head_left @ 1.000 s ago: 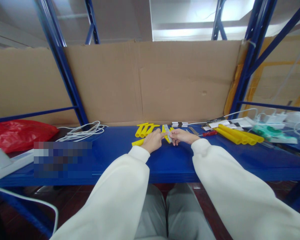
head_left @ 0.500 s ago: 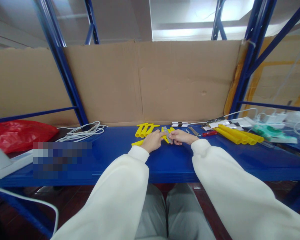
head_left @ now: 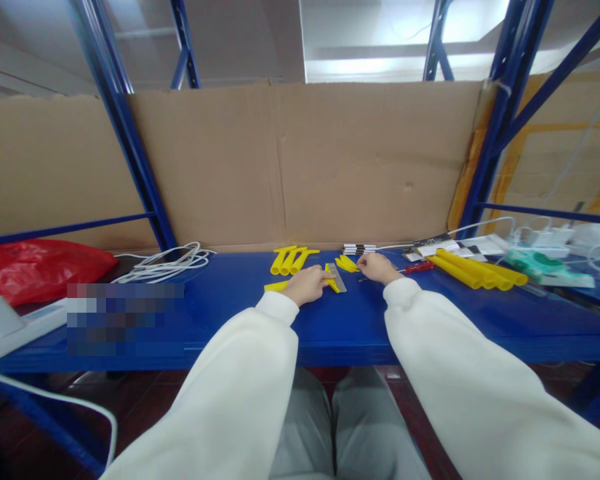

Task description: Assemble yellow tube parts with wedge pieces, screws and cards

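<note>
My left hand is closed around a yellow scraper. Its handle sticks out to the left of the hand, and a flat grey metal blade lies along its head on the right. Away from the scraper, my right hand has its fingers pinched together low over the tabletop; whatever they hold is hidden. Several loose yellow plastic strips lie just left of that hand. To its right is a screwdriver with a red handle.
Three yellow T-shaped handles lie at the back of the blue table. Several yellow tubes rest on the right near a green-and-white packet. White cable and a red plastic bag are on the left.
My right hand has let go of the metal blade and moved right, past the yellow strips. My left hand stays in place on the scraper.
</note>
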A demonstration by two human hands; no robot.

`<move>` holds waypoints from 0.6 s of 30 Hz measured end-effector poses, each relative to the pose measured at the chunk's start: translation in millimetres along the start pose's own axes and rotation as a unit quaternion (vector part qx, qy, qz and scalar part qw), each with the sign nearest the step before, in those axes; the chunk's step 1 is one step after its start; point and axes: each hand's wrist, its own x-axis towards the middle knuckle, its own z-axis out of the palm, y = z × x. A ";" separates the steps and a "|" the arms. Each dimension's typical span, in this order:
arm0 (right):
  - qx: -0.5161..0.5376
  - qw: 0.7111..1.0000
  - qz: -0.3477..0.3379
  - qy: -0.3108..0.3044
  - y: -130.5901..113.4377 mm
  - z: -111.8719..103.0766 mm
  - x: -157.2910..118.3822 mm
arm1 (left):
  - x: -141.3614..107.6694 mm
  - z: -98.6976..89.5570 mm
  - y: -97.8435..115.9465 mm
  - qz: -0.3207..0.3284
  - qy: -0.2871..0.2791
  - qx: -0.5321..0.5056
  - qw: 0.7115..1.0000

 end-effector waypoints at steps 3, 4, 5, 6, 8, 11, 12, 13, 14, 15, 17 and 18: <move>-0.034 0.999 0.005 0.007 -1.3 5.7 3.0 | 0.4 0.8 -0.2 0.005 -0.009 -0.002 1.000; -0.042 0.999 0.004 0.010 -1.8 7.7 4.6 | 0.6 1.0 -0.3 0.005 -0.010 0.000 1.000; -0.049 0.999 0.002 0.010 -2.3 9.5 6.4 | 0.9 1.2 -0.5 0.005 -0.011 0.002 1.000; -0.055 0.998 0.000 0.008 -3.1 11.0 8.2 | 1.1 1.4 -0.5 0.005 -0.012 0.005 1.000; -0.067 0.998 -0.003 -0.005 -5.0 12.8 11.1 | 1.5 1.4 -0.4 0.005 -0.014 0.011 1.000; -0.076 0.997 -0.005 -0.025 -8.3 13.1 13.3 | 1.1 0.2 0.8 0.008 -0.017 0.016 1.000; -0.076 0.997 -0.005 -0.027 -9.2 12.9 13.7 | 0.7 -0.5 1.5 0.009 -0.019 0.016 1.000; -0.075 0.997 -0.004 -0.025 -9.8 12.8 14.1 | 0.2 -1.4 2.3 0.009 -0.020 0.016 1.000; -0.074 0.997 -0.002 -0.023 -10.2 12.7 14.7 | -0.3 -2.2 3.0 0.008 -0.021 0.014 1.000; -0.075 0.997 -0.001 -0.020 -10.4 12.9 15.4 | -0.8 -3.1 3.8 0.006 -0.021 0.012 1.000; -0.087 0.996 0.002 -0.016 -10.3 13.8 17.4 | -1.5 -4.2 4.8 0.002 -0.022 0.010 1.000; -0.098 0.995 0.000 -0.014 -10.1 14.7 18.5 | -1.6 -4.4 5.0 0.001 -0.023 0.009 1.000</move>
